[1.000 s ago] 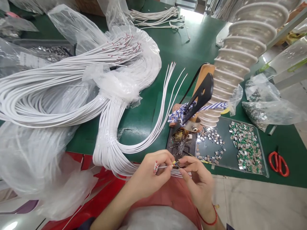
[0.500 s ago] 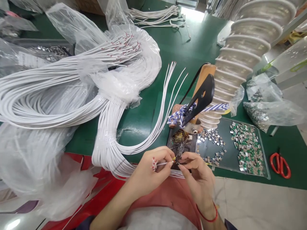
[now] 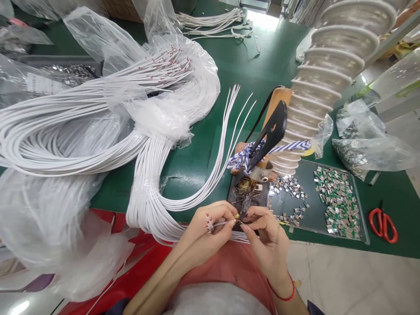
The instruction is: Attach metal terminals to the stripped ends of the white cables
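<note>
My left hand (image 3: 215,229) is closed on white cables (image 3: 220,223), whose red-tipped ends stick out in a small cluster by the wrist side of the thumb. One cable runs forward between thumb and fingers. My right hand (image 3: 267,234) is pinched at the fingertips, almost touching the left fingertips. Whatever small piece lies in that pinch is too small to make out. Just beyond the fingertips stands a dark work fixture (image 3: 241,199) with thin wires and a brass-coloured part. A black lever-like plate (image 3: 271,133) rises over it, tied with blue-and-white cord (image 3: 242,159).
A thick bundle of white cables (image 3: 147,175) loops across the left of the green table (image 3: 193,175). Small metal connectors (image 3: 341,203) lie in a tray at right, beside red-handled scissors (image 3: 383,225). A clear ribbed hose (image 3: 331,74) hangs overhead; bagged parts (image 3: 367,153) lie behind.
My right hand has shifted slightly left, toward the left fingertips. The red-tipped cable ends in my left hand have moved a little left and spread.
</note>
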Motion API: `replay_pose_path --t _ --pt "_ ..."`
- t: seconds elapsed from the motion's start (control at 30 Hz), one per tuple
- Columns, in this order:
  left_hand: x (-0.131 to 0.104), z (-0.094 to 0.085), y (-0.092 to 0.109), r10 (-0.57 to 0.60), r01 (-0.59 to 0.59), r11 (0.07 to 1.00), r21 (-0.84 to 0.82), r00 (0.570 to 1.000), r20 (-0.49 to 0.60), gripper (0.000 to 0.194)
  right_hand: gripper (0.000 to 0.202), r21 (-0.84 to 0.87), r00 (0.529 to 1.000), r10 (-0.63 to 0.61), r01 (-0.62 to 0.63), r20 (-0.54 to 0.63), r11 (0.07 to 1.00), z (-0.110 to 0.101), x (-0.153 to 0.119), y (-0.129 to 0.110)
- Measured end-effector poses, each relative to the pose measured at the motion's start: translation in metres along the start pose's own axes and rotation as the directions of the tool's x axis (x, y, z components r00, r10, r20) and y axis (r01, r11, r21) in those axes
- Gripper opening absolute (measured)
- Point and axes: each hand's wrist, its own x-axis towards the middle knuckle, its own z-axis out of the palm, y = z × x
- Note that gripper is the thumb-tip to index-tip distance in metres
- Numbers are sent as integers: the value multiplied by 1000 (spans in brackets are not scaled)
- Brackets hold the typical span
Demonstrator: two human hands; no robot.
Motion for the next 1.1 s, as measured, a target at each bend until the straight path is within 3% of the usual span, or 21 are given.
replay_pose_path --t 0.27,1.1 --pt "2 0 -4 -52 54 998 -32 997 58 23 19 -4 999 24 -24 37 1000 -5 -4 3" --pt "5 0 1 -66 67 994 -87 998 14 21 17 14 999 23 -23 37 1000 -4 2 2"
